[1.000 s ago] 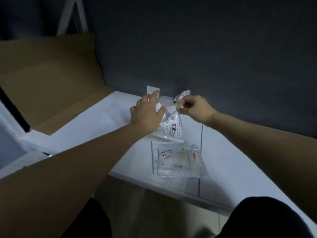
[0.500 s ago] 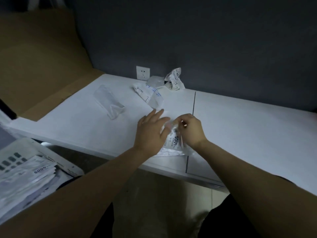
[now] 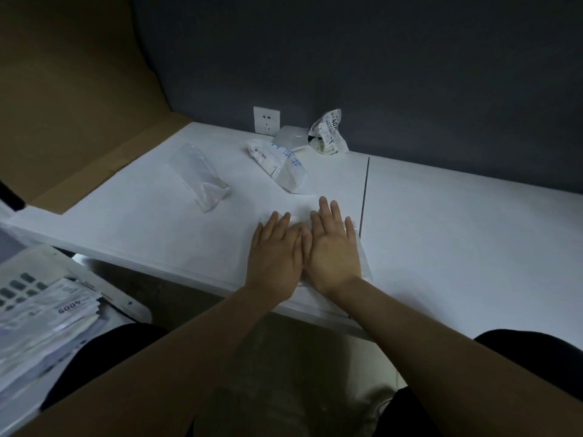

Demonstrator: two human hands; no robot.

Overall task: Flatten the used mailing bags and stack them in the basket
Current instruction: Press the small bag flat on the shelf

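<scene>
Pressing down side by side, the left hand and the right hand lie flat with fingers straight, their inner edges touching, on a clear mailing bag at the near edge of the white counter. Neither hand grips anything, and the bag shows only as a thin film past the fingertips and along the right hand's outer side. It looks like light, soft, slick plastic that would spring back or slide off the counter once the weight comes off. A sensible hold would be a pinch on one edge or corner while the other palm keeps it flat, then a slide off the near edge. Three more bags wait farther back: a puffy clear bag to the left, a blue-printed bag in the middle, and a crumpled bag against the wall by the socket. A small flat grey packet lies just beside the crumpled one. The basket sits low at the left, below the counter, holding a pile of flattened bags. The crumpled bag will likely need the most smoothing, working from the middle outward to push air out.
</scene>
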